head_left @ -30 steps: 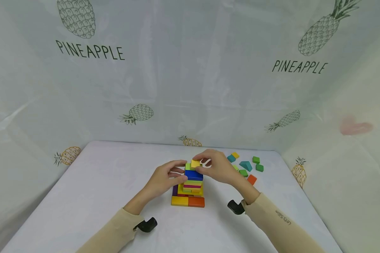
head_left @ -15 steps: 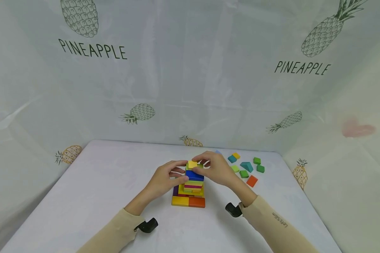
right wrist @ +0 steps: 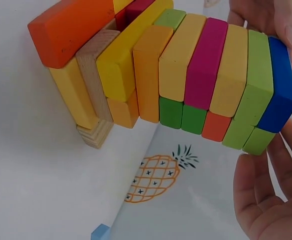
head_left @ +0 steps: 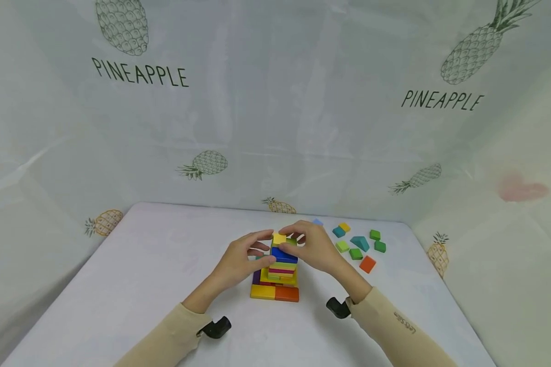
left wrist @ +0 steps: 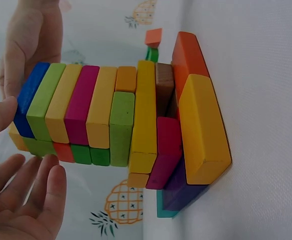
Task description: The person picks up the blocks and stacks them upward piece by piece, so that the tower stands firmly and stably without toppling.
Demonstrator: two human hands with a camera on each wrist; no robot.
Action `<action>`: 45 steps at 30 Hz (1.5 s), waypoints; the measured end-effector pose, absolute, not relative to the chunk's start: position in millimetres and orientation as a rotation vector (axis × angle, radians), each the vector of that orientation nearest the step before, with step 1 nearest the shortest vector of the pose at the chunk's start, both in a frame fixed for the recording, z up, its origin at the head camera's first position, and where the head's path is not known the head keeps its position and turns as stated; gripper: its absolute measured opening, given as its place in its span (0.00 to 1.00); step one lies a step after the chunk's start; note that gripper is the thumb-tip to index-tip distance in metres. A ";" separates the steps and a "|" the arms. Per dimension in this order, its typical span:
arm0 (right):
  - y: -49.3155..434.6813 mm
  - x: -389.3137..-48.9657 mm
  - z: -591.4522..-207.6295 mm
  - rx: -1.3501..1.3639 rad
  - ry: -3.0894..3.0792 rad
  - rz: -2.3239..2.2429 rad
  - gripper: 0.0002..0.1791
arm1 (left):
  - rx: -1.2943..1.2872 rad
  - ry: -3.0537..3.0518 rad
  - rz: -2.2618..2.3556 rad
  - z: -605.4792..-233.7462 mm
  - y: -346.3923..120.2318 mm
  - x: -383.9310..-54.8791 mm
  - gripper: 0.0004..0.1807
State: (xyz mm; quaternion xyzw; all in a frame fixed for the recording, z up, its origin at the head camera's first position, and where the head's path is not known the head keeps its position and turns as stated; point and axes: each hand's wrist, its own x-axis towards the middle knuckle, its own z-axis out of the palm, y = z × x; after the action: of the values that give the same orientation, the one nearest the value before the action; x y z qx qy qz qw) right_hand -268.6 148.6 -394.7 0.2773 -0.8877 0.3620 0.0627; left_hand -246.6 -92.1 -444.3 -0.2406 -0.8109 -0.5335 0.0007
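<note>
A tower of coloured wooden blocks (head_left: 283,266) stands mid-table, with a blue block (head_left: 283,255) near its top. The left hand (head_left: 236,262) rests around the upper left side, thumb at the blue block's front corner and fingers towards the back. On top, a small yellow block (head_left: 279,238) is pinched between thumb and index finger of the right hand (head_left: 314,244). Both wrist views turn the tower sideways; light green blocks (left wrist: 39,146) show beneath the yellow one in the left wrist view. The right hand partly hides the tower top in the head view.
Loose blocks lie at the back right: a teal triangle (head_left: 360,243), an orange block (head_left: 367,264), several green ones (head_left: 355,254) and a yellow one (head_left: 344,227). A pineapple-print curtain (head_left: 275,112) hangs behind the white table (head_left: 165,265). Black cameras are strapped at both wrists.
The right hand has shifted the yellow block slightly left across the tower top, uncovering green at its right. The left hand keeps its place at the tower; the head view has drifted slightly.
</note>
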 end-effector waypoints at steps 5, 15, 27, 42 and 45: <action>150.0 -267.4 -397.6 0.833 -2.680 1.095 0.16 | -0.750 -2.562 -1.627 -447.1 -89.9 -245.7 0.36; 153.1 -266.9 -398.3 0.830 -2.655 1.085 0.17 | -0.807 -2.523 -1.569 -447.7 -87.2 -245.1 0.34; 163.7 -267.8 -396.4 0.830 -2.651 1.079 0.21 | -0.750 -2.543 -1.546 -448.7 -86.6 -241.9 0.33; 307.8 -298.5 -455.5 0.373 -2.808 0.774 0.17 | -0.732 -2.555 -1.502 -450.2 -85.3 -241.8 0.34; 320.7 -300.7 -466.0 0.248 -2.884 0.729 0.20 | -0.735 -2.554 -1.505 -449.6 -85.4 -241.8 0.34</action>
State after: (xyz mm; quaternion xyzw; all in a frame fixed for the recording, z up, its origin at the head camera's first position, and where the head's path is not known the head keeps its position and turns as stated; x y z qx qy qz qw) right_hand -300.7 320.7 -466.0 0.0828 -0.9632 0.2434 0.0781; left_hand -241.8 -85.4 -449.6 -0.2405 -0.8354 -0.4923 0.0438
